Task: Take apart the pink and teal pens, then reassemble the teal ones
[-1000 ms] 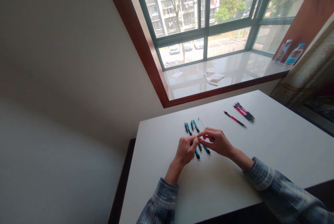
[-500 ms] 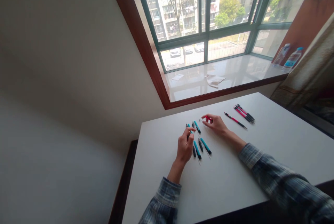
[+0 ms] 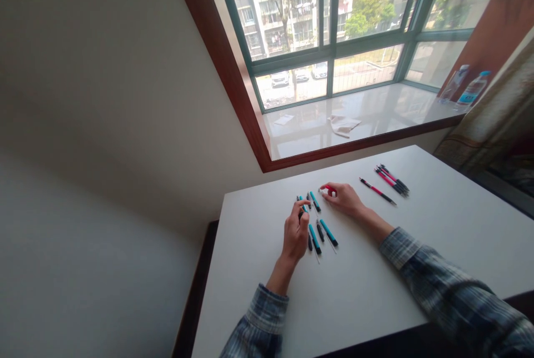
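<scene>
My right hand [image 3: 344,198] is closed around a red pen barrel [image 3: 331,187], its fingertips pinched at a small pale piece on the table top. My left hand [image 3: 297,231] is curled, thumb and fingers drawn together, beside the taken-apart pens. Something dark shows between its fingers; its kind is hard to make out. Around it lie teal-and-black pen barrels [image 3: 329,232], black pen parts [image 3: 320,231] and thin white refills [image 3: 334,248]. One teal barrel is partly hidden behind the left hand.
A red-and-black pen [image 3: 377,190] lies right of my right hand, with several more in a bunch [image 3: 392,181] beyond. The white table [image 3: 359,286] meets the wall under the windowsill. On the sill are a cloth [image 3: 342,125] and two plastic bottles [image 3: 472,92].
My right hand's fingertips have moved slightly left and closed at the small pale piece, still with the red barrel. My left hand has barely moved. The view has shifted slightly.
</scene>
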{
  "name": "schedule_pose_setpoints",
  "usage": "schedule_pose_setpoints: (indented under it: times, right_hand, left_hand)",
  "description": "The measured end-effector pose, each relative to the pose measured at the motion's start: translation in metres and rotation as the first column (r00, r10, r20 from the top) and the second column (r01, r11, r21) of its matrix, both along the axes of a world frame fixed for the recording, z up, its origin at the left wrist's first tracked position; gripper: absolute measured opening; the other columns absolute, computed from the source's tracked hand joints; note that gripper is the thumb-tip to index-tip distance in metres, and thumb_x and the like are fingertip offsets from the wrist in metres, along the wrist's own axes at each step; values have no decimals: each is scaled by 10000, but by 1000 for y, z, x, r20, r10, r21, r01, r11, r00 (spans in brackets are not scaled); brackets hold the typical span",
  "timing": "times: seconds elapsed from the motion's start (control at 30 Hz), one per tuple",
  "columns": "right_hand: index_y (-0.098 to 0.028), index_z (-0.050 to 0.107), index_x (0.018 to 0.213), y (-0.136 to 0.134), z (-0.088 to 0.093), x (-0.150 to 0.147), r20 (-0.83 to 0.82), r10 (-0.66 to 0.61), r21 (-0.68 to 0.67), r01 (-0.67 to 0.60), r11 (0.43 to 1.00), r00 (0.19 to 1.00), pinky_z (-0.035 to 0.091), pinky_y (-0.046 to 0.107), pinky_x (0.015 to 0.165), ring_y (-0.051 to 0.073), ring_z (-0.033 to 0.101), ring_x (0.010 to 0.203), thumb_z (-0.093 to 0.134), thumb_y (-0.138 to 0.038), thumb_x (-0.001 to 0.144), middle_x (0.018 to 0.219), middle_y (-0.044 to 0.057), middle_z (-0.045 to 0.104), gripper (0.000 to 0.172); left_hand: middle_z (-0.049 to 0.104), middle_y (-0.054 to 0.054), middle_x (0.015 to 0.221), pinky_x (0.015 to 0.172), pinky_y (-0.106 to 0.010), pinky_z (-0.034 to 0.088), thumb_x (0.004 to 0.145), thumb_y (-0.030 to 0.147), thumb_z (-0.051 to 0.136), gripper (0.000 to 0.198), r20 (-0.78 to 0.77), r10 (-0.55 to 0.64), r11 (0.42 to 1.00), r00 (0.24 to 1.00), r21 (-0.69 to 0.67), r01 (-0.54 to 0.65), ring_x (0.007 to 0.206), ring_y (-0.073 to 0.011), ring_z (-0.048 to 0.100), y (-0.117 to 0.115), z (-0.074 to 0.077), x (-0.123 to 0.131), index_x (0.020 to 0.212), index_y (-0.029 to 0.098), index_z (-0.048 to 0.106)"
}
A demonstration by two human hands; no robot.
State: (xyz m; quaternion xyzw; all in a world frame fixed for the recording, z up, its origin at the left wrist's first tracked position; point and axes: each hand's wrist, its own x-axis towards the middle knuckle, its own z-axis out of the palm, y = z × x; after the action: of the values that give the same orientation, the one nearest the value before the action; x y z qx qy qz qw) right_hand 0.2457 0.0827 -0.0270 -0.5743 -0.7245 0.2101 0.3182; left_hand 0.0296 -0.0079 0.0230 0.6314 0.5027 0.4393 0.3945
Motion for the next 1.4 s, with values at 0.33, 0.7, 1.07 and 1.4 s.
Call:
schedule_pose_setpoints:
  times: [0.33,0.7,1.07,1.4]
  right_hand:
    - [-194,755,1027,-21,10,-3,-173,124,239,-80,968,977,486,268,683,149,621,675,616,-343,962,896,51,754,214]
    - [-225,700,1018,-63,27,-40,-144,397,408,-311,858,906,563,267,639,169,717,736,702,-359,962,970,66,750,145]
    - [-236,727,1048,-72,28,-45,-52,472,459,-399,794,880,558,250,668,163,745,767,662,-241,974,1059,60,789,99]
    - [-251,731,1131,-72,23,-45,-32,472,470,-403,785,881,564,245,744,167,750,885,569,-177,1013,1123,55,781,213]
  left_hand:
    - [544,0,717,634,-256,396,986,418,506,290,201,52,998,978,-48,-44,628,-151,461,10,-14,-1,1050,197,683]
    - [738,-118,1161,908,-348,524,989,522,534,443,392,41,992,919,-122,8,992,-227,662,13,-10,0,1130,167,757]
    - [763,-146,1201,969,-376,524,946,467,584,423,532,90,958,842,-277,73,1147,-291,685,11,-18,2,1086,132,800]
    - [744,-157,1173,889,-356,551,920,473,627,460,593,84,956,801,-274,102,1021,-255,700,14,-12,3,1196,125,748]
